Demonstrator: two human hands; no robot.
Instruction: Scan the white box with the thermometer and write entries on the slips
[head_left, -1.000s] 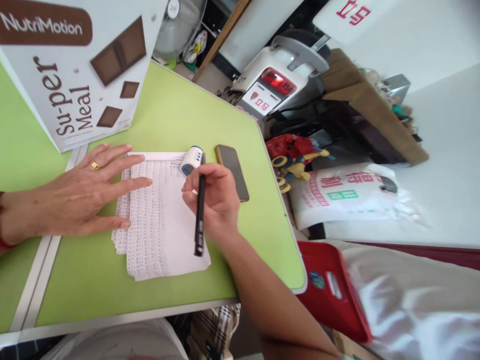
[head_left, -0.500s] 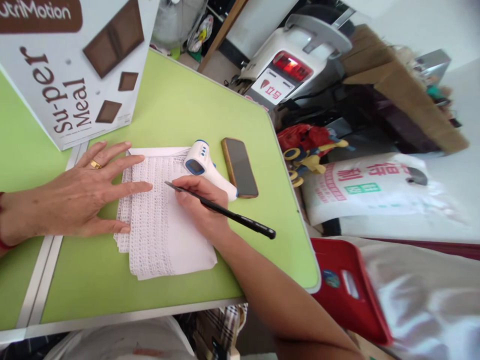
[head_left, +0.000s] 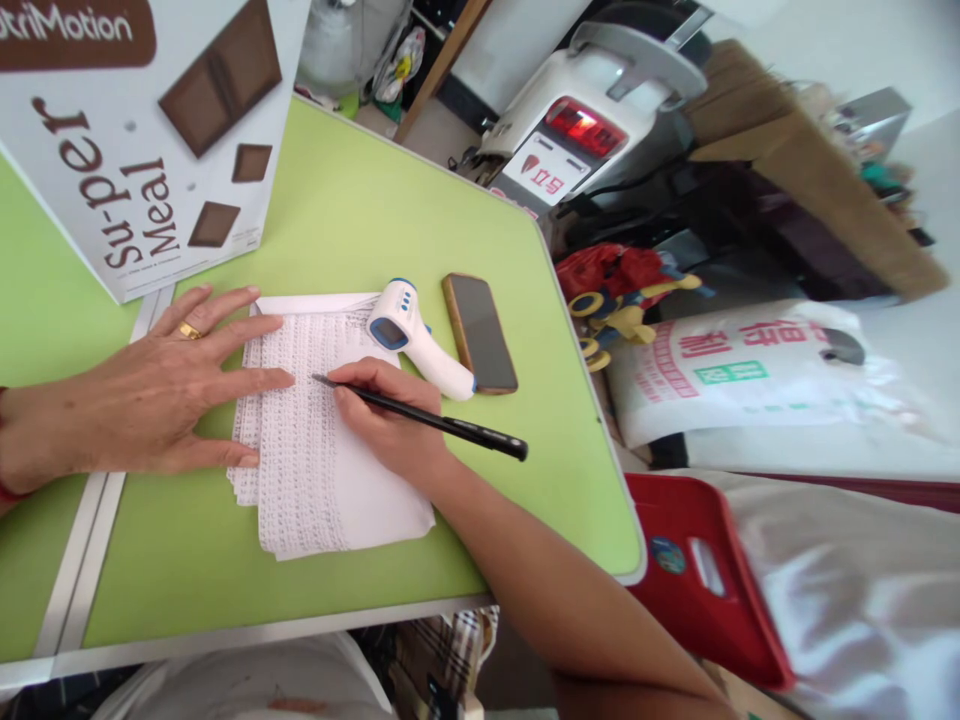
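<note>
A stack of paper sheets (head_left: 300, 480), covered with rows of small handwriting on its left part, lies on the green folding table (head_left: 540, 480). My left hand (head_left: 187, 375), with a gold ring, rests with spread fingers on the left edge of the sheets. My right hand (head_left: 390, 415) lies on the right part of the paper and grips a black pen (head_left: 450, 425). The pen's tip points left, at the written rows, close to my left index finger. Just beyond my right hand is a white and blue infrared thermometer (head_left: 420, 340).
A smartphone (head_left: 480, 330) lies right of the thermometer. A large white box (head_left: 150, 130) stands at the table's back left. Off the right edge are a red plastic chair (head_left: 705, 580), a white printed sack (head_left: 735, 370) and a scooter (head_left: 570, 130).
My right hand has shifted left with the pen, whose tip now sits further left on the written rows. My left hand stays almost in place on the paper.
</note>
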